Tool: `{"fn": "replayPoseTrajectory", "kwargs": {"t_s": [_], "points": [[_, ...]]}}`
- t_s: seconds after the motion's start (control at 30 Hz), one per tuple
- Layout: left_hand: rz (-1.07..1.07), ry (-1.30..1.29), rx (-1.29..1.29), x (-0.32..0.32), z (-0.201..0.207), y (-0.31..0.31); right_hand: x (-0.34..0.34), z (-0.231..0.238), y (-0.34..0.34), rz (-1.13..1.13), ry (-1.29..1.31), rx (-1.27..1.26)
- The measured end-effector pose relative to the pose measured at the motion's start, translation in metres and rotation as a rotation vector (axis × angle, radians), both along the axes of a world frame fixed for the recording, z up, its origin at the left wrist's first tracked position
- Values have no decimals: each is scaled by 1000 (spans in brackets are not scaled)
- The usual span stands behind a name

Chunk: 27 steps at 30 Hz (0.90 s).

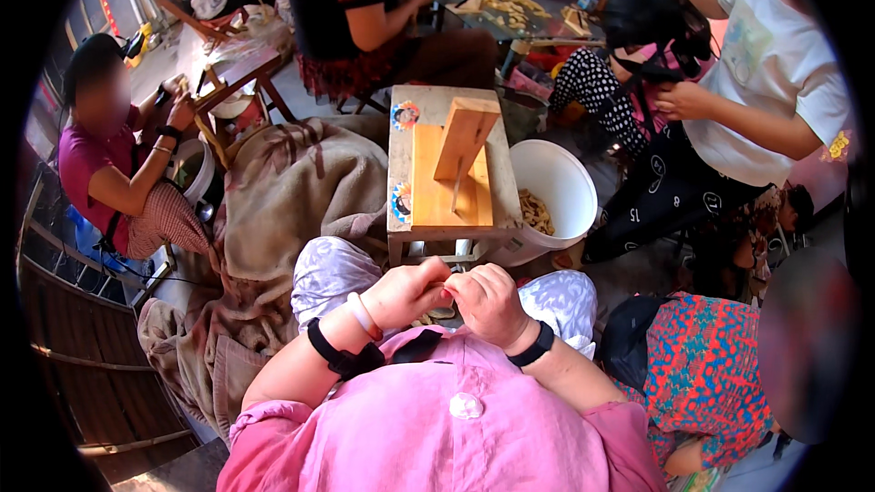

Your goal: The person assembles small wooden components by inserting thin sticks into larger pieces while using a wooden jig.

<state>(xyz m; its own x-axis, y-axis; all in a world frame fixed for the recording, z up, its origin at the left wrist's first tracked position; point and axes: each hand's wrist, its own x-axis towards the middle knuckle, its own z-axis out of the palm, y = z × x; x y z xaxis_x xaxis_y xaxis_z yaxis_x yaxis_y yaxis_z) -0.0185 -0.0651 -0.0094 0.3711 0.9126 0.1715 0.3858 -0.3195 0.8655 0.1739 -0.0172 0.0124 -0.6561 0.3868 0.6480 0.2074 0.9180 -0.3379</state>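
My left hand (pixel 407 292) and my right hand (pixel 489 306) meet just above my lap, fingertips close together. Both are closed in a pinch. Whatever lies between the fingers is hidden or too small to make out. Just beyond them stands a small wooden stool (pixel 401 132) with stickers on its left edge. On it lies a flat wooden board (pixel 426 187) with a leaning wooden block (pixel 467 132) and a thin rod (pixel 457 184) beside it. Right of the stool, a white bucket (pixel 574 184) contains yellowish-brown pieces (pixel 535 213).
A brown blanket (pixel 292 187) is heaped left of the stool. A person in a magenta top (pixel 96 155) sits at far left, another in a white T-shirt (pixel 766 64) at right. Someone in a patterned top (pixel 702 364) is close by my right arm. A glass table (pixel 556 29) bears more pieces behind.
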Motion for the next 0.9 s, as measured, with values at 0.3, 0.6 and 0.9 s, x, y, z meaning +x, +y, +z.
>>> {"fn": "replayPoseTrajectory", "kwargs": {"t_s": [0.3, 0.6, 0.9], "points": [[4, -100, 33, 5, 13, -5, 10, -10, 9, 164, 384, -1275], [174, 288, 708, 13, 12, -6, 10, -2, 3, 261, 332, -1471], [142, -902, -379, 25, -6, 0, -4, -11, 1, -157, 257, -444]]}}
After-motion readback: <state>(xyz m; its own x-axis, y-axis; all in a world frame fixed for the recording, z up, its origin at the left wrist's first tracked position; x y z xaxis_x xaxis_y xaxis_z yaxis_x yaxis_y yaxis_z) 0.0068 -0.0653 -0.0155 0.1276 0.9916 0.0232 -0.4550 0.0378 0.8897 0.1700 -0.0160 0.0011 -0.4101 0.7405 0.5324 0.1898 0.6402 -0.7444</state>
